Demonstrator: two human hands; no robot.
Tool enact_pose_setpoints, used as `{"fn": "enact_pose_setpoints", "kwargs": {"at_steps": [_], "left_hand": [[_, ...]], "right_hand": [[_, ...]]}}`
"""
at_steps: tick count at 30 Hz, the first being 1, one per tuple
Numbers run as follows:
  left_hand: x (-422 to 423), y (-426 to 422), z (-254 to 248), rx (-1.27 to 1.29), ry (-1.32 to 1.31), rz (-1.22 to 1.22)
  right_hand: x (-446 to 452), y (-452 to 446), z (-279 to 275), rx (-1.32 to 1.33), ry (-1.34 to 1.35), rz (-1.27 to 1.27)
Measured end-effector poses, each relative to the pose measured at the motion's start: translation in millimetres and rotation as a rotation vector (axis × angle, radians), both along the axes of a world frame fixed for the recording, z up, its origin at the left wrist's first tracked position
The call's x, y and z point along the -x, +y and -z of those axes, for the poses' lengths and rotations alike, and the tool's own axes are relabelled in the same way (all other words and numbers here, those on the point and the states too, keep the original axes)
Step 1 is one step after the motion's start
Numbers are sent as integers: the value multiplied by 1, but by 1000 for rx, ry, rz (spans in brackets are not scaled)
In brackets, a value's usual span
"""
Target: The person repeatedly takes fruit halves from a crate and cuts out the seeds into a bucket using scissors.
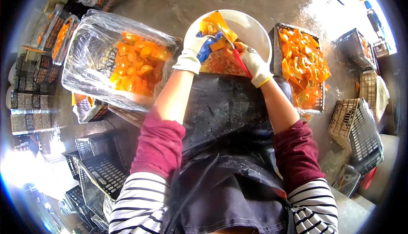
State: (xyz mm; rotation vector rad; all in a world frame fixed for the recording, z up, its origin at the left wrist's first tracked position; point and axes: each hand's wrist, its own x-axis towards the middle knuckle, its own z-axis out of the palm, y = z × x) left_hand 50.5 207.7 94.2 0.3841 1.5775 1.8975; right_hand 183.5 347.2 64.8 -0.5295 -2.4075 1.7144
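Over white tub [262,36] of orange pieces [221,65], left fingers [207,49] clamped on likely packet [216,22], right [250,58] on red-handled tool [242,62].

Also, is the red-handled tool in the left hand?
No, the red-handled tool is in the white-gloved right hand, while the left hand holds an orange packet.

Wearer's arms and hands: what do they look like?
White gloves cover the left hand and right hand; the right glove's hem is yellow. Forearms are bare down to ribbed maroon sleeve sections, then white sleeves with black stripes.
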Motion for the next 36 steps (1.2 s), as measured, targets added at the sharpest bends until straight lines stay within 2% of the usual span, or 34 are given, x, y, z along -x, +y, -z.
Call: {"fn": "enact_pose_setpoints", "kwargs": {"at_steps": [2, 4, 6, 9, 12, 15, 18, 21, 24, 26, 28, 29, 31, 33, 36], "left_hand": [[-4, -2, -19, 246, 6, 52], [0, -2, -7, 340, 63, 77], [21, 2, 41, 275, 173, 69], [13, -10, 10, 220, 19, 127], [9, -11, -5, 252, -28, 145], [18, -6, 25, -165, -318, 193], [9, -4, 5, -74, -111, 111], [-4, -7, -17, 73, -72, 13], [1, -9, -11, 23, -81, 40], [10, -12, 15, -64, 355, 96], [13, -14, 24, -75, 550, 132], [13, -15, 21, -41, 527, 138], [9, -13, 7, 32, 293, 98], [-1, -6, -23, 110, -128, 7], [6, -11, -9, -165, -353, 87]], "right_hand": [[-3, -1, -10, 4, -36, -8], [-7, -2, -20, -27, -104, -2], [-9, -2, -28, -98, -199, 14], [-7, 1, -27, -146, -192, -78], [-9, -3, -36, -40, -206, -87], [-8, -2, -23, 148, -91, -99], [-13, -9, -57, 419, -287, -101], [-9, -6, -53, 390, -380, -132], [-11, -6, -54, 536, -316, -90], [-10, -7, -55, 516, -320, -84], [-9, -8, -56, 488, -337, -74], [-9, -8, -58, 469, -352, -68], [-9, -8, -56, 472, -350, -57], [-11, -7, -52, 515, -316, -43], [-14, -10, -64, 477, -290, -6]]}}
